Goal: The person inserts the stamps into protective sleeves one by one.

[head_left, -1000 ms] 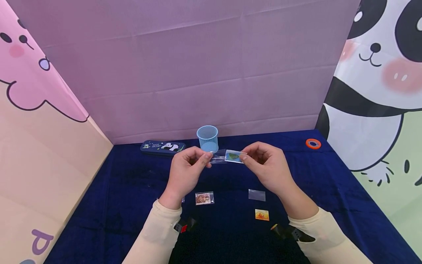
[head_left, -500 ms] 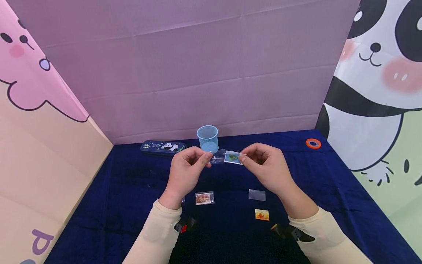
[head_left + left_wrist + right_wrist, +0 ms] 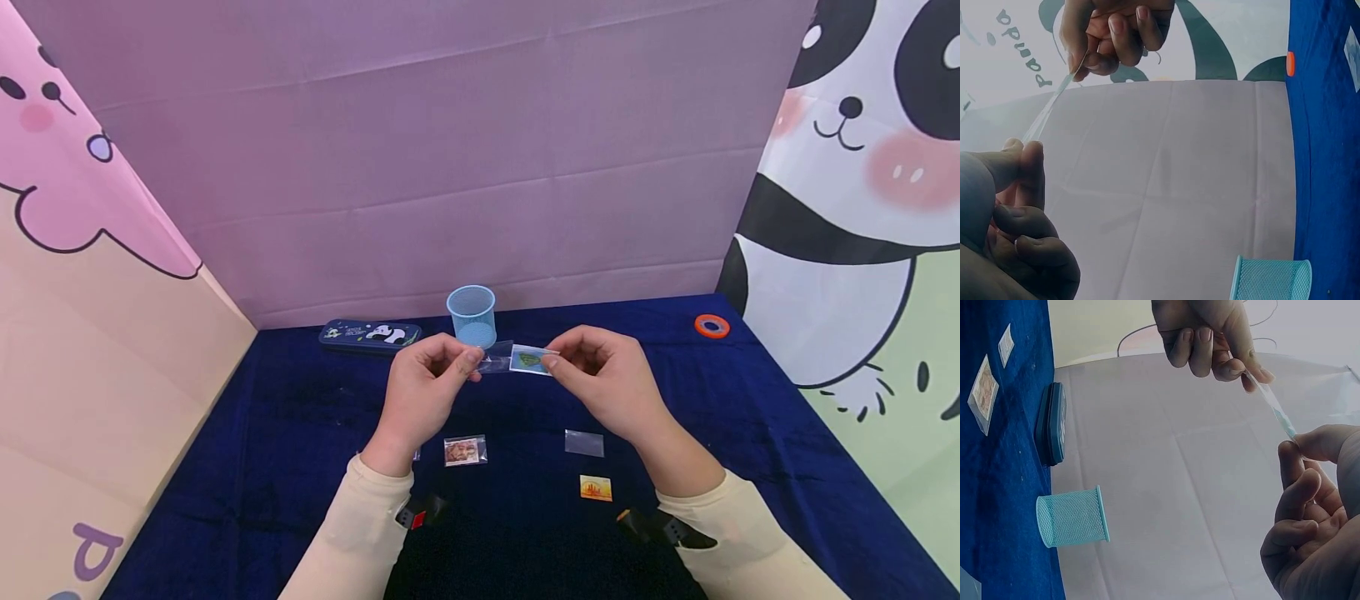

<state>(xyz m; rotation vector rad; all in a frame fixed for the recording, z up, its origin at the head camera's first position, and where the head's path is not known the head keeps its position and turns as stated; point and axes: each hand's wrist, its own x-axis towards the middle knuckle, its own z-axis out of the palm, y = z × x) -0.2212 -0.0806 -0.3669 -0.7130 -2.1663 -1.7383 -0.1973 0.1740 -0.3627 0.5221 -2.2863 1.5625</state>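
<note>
My left hand [image 3: 429,379] pinches a small clear plastic sleeve [image 3: 497,358] by its left end, thumb against forefinger. From the other side my right hand [image 3: 606,379] pinches a small picture card [image 3: 529,359], blue with a green shape and a white border. The card's left edge meets the sleeve's right end, and both are held up above the table. In the left wrist view the sleeve [image 3: 1047,112] shows nearly edge-on between the two hands. The right wrist view shows the card [image 3: 1282,419] thin and tilted, its near end between thumb and forefinger.
On the blue cloth lie a sleeved brown picture card [image 3: 465,451], a clear sleeve [image 3: 584,443] and a yellow-orange card [image 3: 596,488]. A light blue mesh cup [image 3: 472,317], a dark blue panda case [image 3: 370,334] and an orange tape roll [image 3: 712,326] stand farther back.
The card has shifted very slightly left and down along with the right fingers, its edge staying at the sleeve's end. The left hand holds its place.
</note>
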